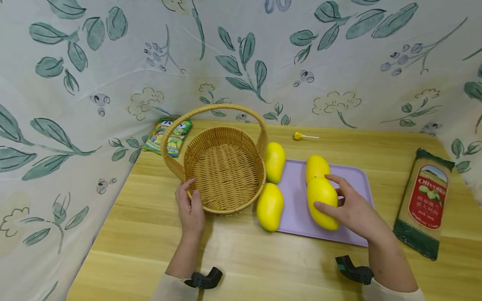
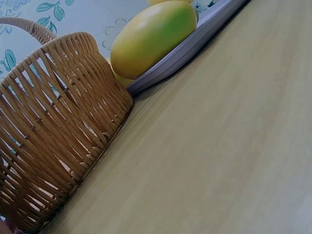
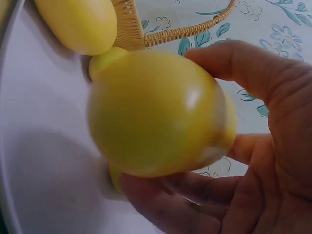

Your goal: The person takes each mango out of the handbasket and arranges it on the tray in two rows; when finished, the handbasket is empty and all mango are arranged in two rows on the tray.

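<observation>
My right hand (image 1: 355,211) grips a yellow mango (image 1: 321,205), thumb on its near side and fingers on its far side. In the right wrist view this mango (image 3: 161,114) appears raised over the lilac tray (image 1: 293,217). Behind it, another mango (image 1: 317,165) lies on the tray. Two more mangoes, a rear one (image 1: 275,163) and a front one (image 1: 270,207), lie at the tray's left edge beside the basket. My left hand (image 1: 191,213) holds the front left rim of the wicker basket (image 1: 226,175), whose inside shows no contents. In the left wrist view that hand is nearly all hidden.
A green candy packet (image 1: 169,136) lies behind the basket at the left. A yellow lollipop (image 1: 298,136) is near the table's back edge. To the right of the tray lies a long red and green food package (image 1: 425,205). Leaf-patterned cloth (image 1: 244,62) hangs behind the wooden table (image 1: 263,267).
</observation>
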`<state>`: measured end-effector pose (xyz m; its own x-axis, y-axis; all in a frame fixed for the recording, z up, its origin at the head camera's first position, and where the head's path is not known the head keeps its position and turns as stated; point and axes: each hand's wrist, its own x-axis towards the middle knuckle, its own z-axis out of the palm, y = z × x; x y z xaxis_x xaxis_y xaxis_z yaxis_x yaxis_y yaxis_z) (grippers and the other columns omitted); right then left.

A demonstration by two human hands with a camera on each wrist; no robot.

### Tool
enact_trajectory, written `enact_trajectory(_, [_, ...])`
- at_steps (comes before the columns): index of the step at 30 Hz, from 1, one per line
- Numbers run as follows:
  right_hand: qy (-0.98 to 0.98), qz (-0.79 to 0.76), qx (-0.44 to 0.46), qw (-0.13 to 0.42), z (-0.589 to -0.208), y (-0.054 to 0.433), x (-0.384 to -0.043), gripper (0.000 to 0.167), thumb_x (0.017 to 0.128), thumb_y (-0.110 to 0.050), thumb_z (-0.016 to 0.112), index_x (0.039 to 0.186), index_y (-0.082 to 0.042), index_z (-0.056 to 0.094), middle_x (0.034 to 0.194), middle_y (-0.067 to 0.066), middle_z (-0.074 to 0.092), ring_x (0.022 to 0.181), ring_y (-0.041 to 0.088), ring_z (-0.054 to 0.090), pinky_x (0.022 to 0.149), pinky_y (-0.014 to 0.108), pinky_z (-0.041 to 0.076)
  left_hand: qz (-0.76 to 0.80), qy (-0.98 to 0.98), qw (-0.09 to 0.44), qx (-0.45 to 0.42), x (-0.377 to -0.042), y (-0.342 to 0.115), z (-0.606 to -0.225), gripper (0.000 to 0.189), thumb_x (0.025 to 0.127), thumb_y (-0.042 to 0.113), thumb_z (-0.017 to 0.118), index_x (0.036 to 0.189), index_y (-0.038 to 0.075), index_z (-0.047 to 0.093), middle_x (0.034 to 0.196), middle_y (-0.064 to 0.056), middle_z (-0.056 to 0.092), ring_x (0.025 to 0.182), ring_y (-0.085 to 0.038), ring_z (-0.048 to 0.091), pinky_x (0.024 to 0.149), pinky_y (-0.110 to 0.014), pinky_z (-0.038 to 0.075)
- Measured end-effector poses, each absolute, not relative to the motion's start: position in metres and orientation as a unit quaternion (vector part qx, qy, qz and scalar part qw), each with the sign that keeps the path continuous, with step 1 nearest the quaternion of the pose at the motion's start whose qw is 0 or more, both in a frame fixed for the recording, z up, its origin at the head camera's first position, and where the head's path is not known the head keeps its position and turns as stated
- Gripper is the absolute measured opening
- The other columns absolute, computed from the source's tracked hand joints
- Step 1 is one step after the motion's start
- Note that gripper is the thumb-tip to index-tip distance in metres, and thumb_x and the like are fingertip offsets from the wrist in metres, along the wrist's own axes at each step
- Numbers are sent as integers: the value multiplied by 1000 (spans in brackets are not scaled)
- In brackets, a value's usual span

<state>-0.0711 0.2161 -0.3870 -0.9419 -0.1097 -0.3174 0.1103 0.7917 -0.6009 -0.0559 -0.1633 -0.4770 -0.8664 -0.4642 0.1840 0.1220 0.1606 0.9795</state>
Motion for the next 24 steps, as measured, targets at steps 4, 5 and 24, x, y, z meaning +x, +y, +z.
enact_trajectory(4, [930, -309, -26, 199, -388, 220, -70, 98, 87, -61, 72, 160, -16, 24, 130, 25, 58, 109, 35, 60, 78, 40, 51, -637, -726, 230, 118, -55, -163, -476, 35, 102, 9, 46, 135, 2, 54, 151, -13, 36, 146, -27, 30, 118, -51, 22])
enact_trajectory(5, [926, -313, -32, 208, -389, 221, -70, 98, 86, -61, 72, 160, -17, 25, 131, 25, 58, 109, 35, 60, 78, 39, 51, -637, -726, 230, 118, -55, -163, -476, 35, 102, 9, 46, 135, 2, 54, 152, -13, 36, 147, -26, 30, 118, -52, 22])
enact_trajectory(24, [894, -332, -60, 294, -402, 235, -74, 77, 93, -54, 68, 155, -24, 34, 132, 21, 55, 106, 27, 59, 77, 35, 49, -638, -726, 224, 123, -55, -164, -476, 35, 101, 9, 46, 135, 4, 55, 152, -13, 36, 148, -25, 28, 120, -52, 20])
